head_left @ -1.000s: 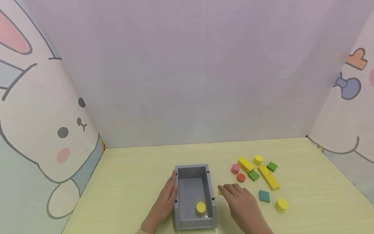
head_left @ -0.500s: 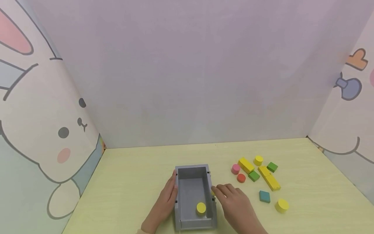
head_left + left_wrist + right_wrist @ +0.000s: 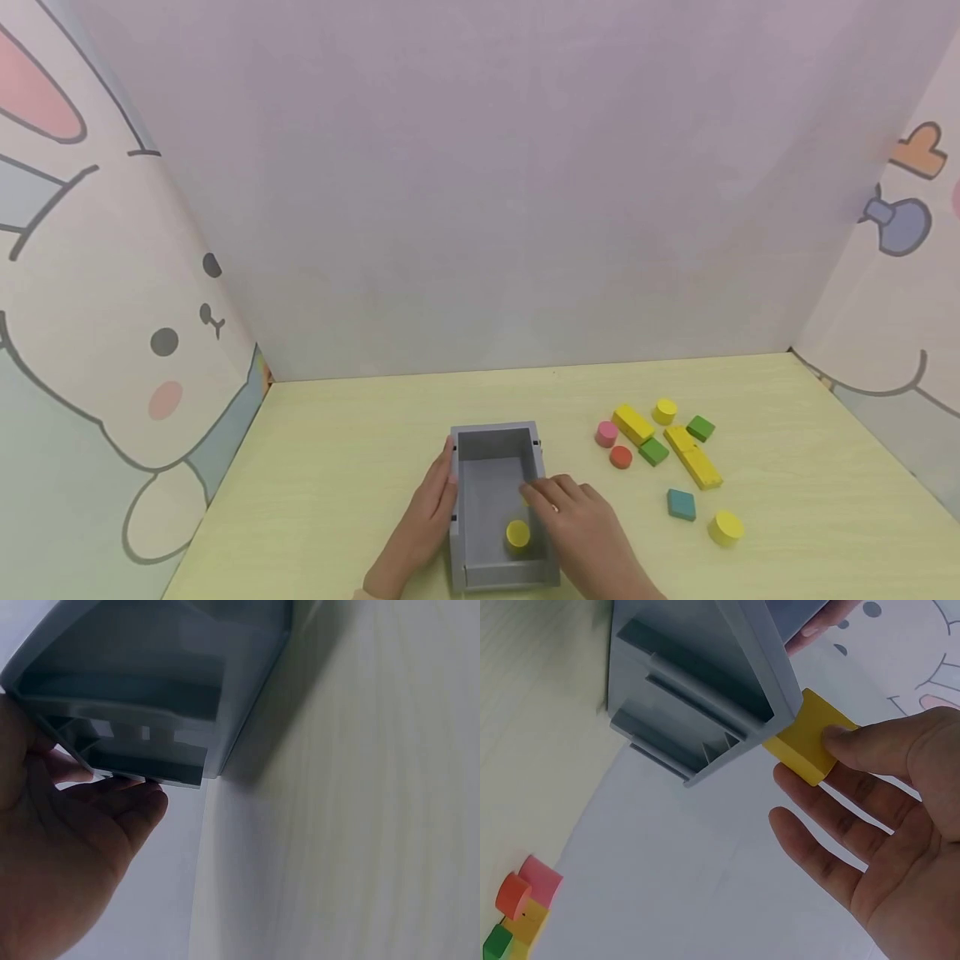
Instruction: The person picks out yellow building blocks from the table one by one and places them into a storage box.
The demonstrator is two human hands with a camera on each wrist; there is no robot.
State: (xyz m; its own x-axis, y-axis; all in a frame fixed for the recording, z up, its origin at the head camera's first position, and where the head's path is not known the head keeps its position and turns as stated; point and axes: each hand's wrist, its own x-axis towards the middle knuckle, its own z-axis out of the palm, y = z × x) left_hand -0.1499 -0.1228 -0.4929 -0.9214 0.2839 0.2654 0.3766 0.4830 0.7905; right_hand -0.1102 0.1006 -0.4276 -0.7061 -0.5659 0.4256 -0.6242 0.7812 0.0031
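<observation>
A grey open-topped box (image 3: 504, 575) sits upright on the table, a yellow cylinder (image 3: 517, 535) standing inside near its front. My left hand (image 3: 422, 521) lies along the box's left wall, its fingertips touching the outside in the left wrist view. Above the right wall, my right hand (image 3: 583, 521) pinches a yellow block (image 3: 814, 735) between thumb and fingers. In the right wrist view that block overlaps the box's rim, and its far end is hidden behind it. The head view shows only a sliver of the block under the fingertips.
Right of the box lie several blocks: a pink cylinder (image 3: 607, 433), a red disc (image 3: 621, 457), yellow blocks (image 3: 633, 423), green blocks (image 3: 654, 452), a teal block (image 3: 682, 504) and a yellow cylinder (image 3: 726, 528). A pale wall (image 3: 487, 208) rises behind the table.
My right hand has moved left with the yellow block, from beside the box to over its inside. My left hand and the box have stayed in place.
</observation>
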